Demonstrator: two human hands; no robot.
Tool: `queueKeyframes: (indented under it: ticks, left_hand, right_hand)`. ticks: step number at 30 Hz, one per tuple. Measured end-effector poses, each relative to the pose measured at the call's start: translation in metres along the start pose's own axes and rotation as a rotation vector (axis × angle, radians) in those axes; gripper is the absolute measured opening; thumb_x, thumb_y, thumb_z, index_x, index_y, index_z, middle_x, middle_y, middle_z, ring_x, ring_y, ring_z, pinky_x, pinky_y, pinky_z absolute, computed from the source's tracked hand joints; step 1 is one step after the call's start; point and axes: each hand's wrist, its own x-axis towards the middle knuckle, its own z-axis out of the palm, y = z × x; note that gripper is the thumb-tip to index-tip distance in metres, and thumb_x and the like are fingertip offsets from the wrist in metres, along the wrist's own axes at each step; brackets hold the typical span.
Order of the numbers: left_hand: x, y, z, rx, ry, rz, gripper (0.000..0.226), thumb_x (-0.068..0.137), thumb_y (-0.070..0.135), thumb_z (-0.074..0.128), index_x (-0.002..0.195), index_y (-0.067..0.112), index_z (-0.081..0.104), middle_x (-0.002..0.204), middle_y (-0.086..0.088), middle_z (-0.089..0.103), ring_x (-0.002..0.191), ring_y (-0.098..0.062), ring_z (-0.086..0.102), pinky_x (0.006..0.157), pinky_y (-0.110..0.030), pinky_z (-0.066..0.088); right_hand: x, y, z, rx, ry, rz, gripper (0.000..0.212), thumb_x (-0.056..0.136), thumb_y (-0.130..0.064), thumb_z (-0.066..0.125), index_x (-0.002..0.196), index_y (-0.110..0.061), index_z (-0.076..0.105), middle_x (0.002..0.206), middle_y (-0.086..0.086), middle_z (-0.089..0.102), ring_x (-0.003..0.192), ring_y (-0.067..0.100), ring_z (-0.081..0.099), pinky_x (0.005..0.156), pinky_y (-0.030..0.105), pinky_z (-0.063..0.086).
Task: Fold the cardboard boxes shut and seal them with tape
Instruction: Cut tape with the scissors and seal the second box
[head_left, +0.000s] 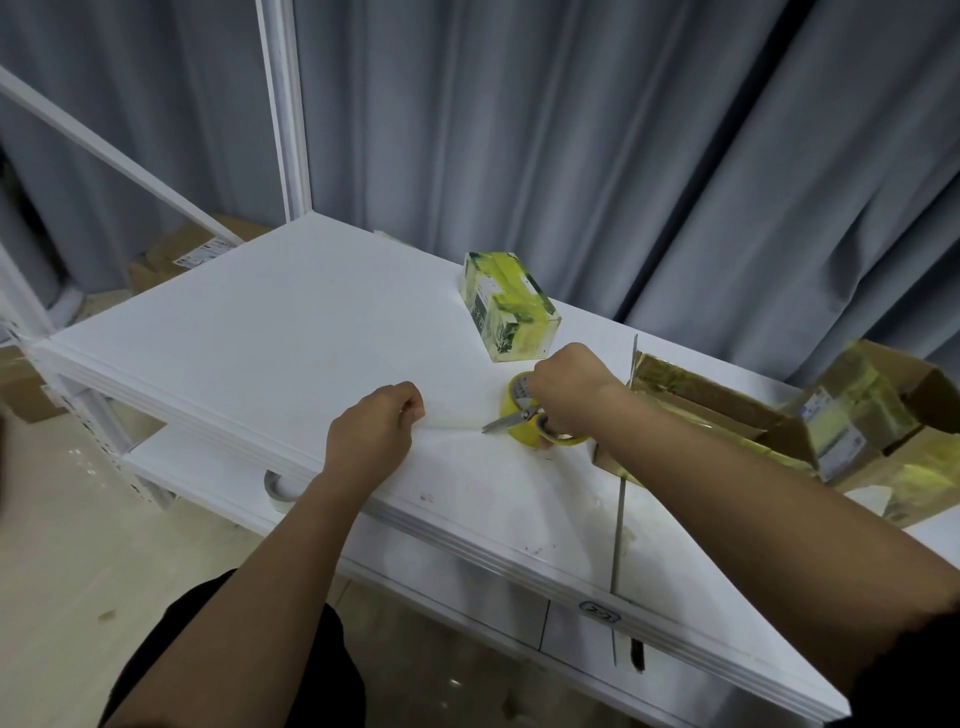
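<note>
Beside the roll (545, 434), the right hand (563, 387) grips scissors (511, 418) while the left hand (379, 421) pinches the taut tape strip (452, 430), which could twist, self-stick, or nick fingers.

We have a single view, taken from a camera worn on the person's head, so there is no second view to share any of the scene with it. We look forward and steeply down over a white table (291, 332), whose near edge runs slantwise from the left to the lower right. Both forearms reach in from the bottom, close to the lens, with the left hand (375, 422) and right hand (567, 385) near mid-frame. The wide angle bends straight lines at the borders. Beyond the table's far edge we face a grey curtain (597, 130), and the floor (62, 561) shows lower left.
</note>
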Motion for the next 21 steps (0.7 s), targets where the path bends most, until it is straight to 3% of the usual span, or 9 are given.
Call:
queueKeyframes:
  ticks: [5, 8, 11, 13, 17, 20, 21]
  left_hand:
    - [-0.002, 0.002, 0.0, 0.023, 0.012, -0.065, 0.014, 0.094, 0.014, 0.044, 0.089, 0.022, 0.054, 0.092, 0.008, 0.06, 0.08, -0.021, 0.055, 0.065, -0.028, 0.033]
    - [0.001, -0.005, -0.012, -0.003, 0.161, -0.153, 0.015, 0.091, 0.008, 0.042, 0.087, 0.021, 0.049, 0.086, 0.005, 0.057, 0.072, -0.024, 0.051, 0.064, -0.029, 0.033]
    - [0.002, -0.011, -0.021, -0.051, 0.142, -0.081, 0.011, 0.096, 0.02, 0.045, 0.088, 0.022, 0.053, 0.089, 0.007, 0.061, 0.076, -0.02, 0.054, 0.062, -0.029, 0.034]
    - [-0.002, -0.005, -0.02, -0.094, 0.06, -0.001, 0.01, 0.096, 0.026, 0.048, 0.089, 0.025, 0.056, 0.091, 0.01, 0.062, 0.084, -0.014, 0.057, 0.064, -0.028, 0.036]
    - [-0.011, 0.015, -0.019, -0.329, 0.011, 0.014, 0.014, 0.094, 0.033, 0.054, 0.085, 0.023, 0.057, 0.091, 0.014, 0.065, 0.09, -0.004, 0.06, 0.075, -0.025, 0.046]
    - [-0.014, 0.034, -0.024, -0.572, -0.012, -0.074, 0.011, 0.091, 0.026, 0.059, 0.084, 0.019, 0.062, 0.094, 0.009, 0.069, 0.092, -0.006, 0.063, 0.076, -0.019, 0.047]
    - [-0.016, 0.042, -0.026, -0.641, -0.029, -0.097, 0.01, 0.091, 0.022, 0.06, 0.083, 0.019, 0.064, 0.094, 0.006, 0.07, 0.092, -0.009, 0.065, 0.079, -0.023, 0.049]
  right_hand:
    - [-0.002, -0.004, 0.014, 0.03, 0.038, -0.001, 0.036, 0.09, -0.015, 0.049, 0.061, -0.017, 0.027, 0.061, -0.005, 0.034, 0.057, 0.017, 0.042, 0.047, 0.023, 0.019]
    - [-0.007, -0.008, 0.028, 0.066, 0.024, 0.08, 0.031, 0.091, -0.016, 0.049, 0.064, -0.017, 0.034, 0.069, -0.005, 0.042, 0.07, 0.018, 0.052, 0.046, 0.023, 0.019]
    - [-0.013, -0.016, 0.039, 0.167, -0.041, 0.197, 0.013, 0.093, -0.019, 0.049, 0.082, -0.017, 0.056, 0.086, -0.004, 0.059, 0.08, 0.018, 0.061, 0.048, 0.022, 0.024]
    - [-0.015, -0.022, 0.041, 0.277, -0.075, 0.268, 0.014, 0.094, -0.017, 0.048, 0.1, -0.017, 0.061, 0.102, -0.001, 0.064, 0.092, 0.02, 0.064, 0.056, 0.023, 0.032]
    - [-0.021, -0.03, 0.047, 0.624, -0.071, 0.407, 0.02, 0.093, -0.014, 0.05, 0.11, -0.01, 0.06, 0.114, 0.008, 0.06, 0.103, 0.028, 0.061, 0.069, 0.029, 0.039]
    - [-0.034, -0.033, 0.054, 0.714, 0.066, 0.417, 0.016, 0.093, -0.018, 0.051, 0.102, -0.009, 0.062, 0.106, 0.012, 0.063, 0.097, 0.032, 0.062, 0.066, 0.029, 0.039]
    - [-0.04, -0.035, 0.057, 0.715, 0.132, 0.402, 0.017, 0.093, -0.019, 0.051, 0.101, -0.01, 0.062, 0.103, 0.012, 0.065, 0.095, 0.032, 0.062, 0.065, 0.029, 0.038]
